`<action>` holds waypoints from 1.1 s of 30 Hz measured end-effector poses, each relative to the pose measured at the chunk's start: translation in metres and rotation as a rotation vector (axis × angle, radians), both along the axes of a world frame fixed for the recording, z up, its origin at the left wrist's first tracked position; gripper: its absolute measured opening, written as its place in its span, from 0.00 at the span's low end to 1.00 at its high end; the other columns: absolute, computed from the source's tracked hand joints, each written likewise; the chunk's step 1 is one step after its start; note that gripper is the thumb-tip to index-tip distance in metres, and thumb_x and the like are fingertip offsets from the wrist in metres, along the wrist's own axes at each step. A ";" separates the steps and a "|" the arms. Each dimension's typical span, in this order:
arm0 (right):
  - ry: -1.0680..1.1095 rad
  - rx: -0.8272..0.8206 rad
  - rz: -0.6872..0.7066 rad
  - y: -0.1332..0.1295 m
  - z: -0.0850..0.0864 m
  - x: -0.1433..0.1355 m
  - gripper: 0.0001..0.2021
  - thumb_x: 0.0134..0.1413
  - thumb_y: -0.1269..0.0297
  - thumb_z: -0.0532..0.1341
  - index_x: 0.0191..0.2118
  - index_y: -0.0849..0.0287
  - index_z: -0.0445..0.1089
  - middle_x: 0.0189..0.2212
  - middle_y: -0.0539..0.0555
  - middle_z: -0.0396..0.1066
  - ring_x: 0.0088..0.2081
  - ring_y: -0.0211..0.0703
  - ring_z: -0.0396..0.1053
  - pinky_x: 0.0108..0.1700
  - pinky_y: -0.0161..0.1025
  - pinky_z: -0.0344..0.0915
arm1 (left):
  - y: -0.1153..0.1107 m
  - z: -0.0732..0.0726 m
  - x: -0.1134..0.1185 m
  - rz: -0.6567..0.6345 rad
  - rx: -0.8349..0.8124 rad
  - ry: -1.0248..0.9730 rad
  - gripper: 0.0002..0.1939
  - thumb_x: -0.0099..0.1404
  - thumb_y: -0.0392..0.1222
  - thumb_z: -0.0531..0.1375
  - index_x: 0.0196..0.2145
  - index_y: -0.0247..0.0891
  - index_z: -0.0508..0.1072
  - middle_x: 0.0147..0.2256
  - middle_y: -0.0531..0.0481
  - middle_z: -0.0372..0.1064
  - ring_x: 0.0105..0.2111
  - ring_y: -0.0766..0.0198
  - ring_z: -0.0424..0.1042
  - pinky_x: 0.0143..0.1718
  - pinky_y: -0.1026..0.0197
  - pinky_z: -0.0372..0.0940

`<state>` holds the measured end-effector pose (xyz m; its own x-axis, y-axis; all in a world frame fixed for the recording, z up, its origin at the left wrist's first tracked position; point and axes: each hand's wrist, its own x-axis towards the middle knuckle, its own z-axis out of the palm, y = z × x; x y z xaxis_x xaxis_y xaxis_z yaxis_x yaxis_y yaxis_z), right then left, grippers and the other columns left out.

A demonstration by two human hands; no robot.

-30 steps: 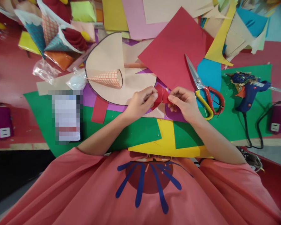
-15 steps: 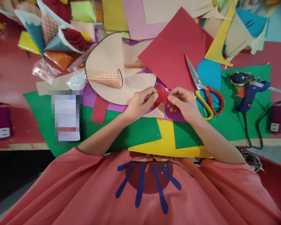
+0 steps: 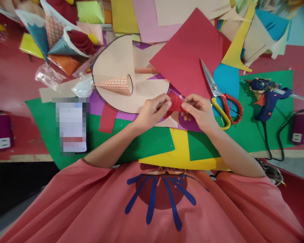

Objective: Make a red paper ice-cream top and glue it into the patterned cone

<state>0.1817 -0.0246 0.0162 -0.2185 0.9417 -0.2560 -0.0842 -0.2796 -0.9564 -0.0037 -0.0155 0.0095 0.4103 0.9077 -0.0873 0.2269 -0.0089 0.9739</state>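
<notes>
A small piece of red paper (image 3: 176,102) is stretched between my two hands, with a crease line showing on it. My left hand (image 3: 153,109) pinches its left side between thumb and fingers. At its right edge, my right hand (image 3: 196,109) is closed on it in a pinch. Just beyond lies a cream paper disc with a dark outline (image 3: 111,60), and a checked paper cone (image 3: 119,85) rests on it. Scissors (image 3: 215,89) with red and yellow handles lie to the right of my right hand, blades partly over a large red sheet (image 3: 187,50).
A blue glue gun (image 3: 267,104) with its cord lies at the right on green paper (image 3: 281,131). To the left are a blurred-out phone (image 3: 72,126) and a red paper strip (image 3: 107,118). Decorated cones (image 3: 58,37) and paper scraps (image 3: 260,37) crowd the far side.
</notes>
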 end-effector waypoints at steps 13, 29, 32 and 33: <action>-0.003 0.001 0.002 -0.001 0.000 0.000 0.18 0.45 0.51 0.70 0.28 0.59 0.66 0.17 0.42 0.67 0.15 0.26 0.63 0.17 0.25 0.57 | 0.001 -0.001 -0.001 -0.007 0.005 0.008 0.11 0.68 0.45 0.51 0.29 0.40 0.60 0.18 0.61 0.49 0.16 0.75 0.48 0.19 0.67 0.46; -0.019 -0.003 0.005 -0.001 0.001 0.000 0.18 0.45 0.51 0.70 0.27 0.59 0.66 0.15 0.42 0.67 0.15 0.26 0.62 0.17 0.26 0.57 | 0.000 -0.003 -0.001 -0.012 0.010 0.018 0.11 0.68 0.46 0.52 0.29 0.40 0.60 0.17 0.61 0.48 0.15 0.75 0.48 0.18 0.67 0.46; -0.041 -0.006 0.003 -0.001 0.001 0.000 0.18 0.45 0.49 0.69 0.27 0.58 0.66 0.15 0.42 0.67 0.15 0.27 0.62 0.17 0.27 0.57 | 0.000 -0.003 -0.002 -0.016 0.014 0.017 0.11 0.68 0.47 0.52 0.29 0.40 0.60 0.17 0.61 0.48 0.15 0.75 0.48 0.18 0.68 0.46; -0.042 -0.006 0.004 -0.001 0.001 0.000 0.18 0.45 0.49 0.69 0.28 0.58 0.66 0.15 0.42 0.67 0.15 0.27 0.62 0.17 0.27 0.57 | 0.000 -0.003 -0.002 -0.016 0.017 0.016 0.12 0.68 0.47 0.52 0.29 0.40 0.60 0.17 0.62 0.48 0.15 0.75 0.47 0.18 0.68 0.46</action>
<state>0.1820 -0.0255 0.0173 -0.2114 0.9391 -0.2710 -0.0426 -0.2858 -0.9573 -0.0054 -0.0150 0.0068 0.4236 0.9024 -0.0791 0.2423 -0.0287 0.9698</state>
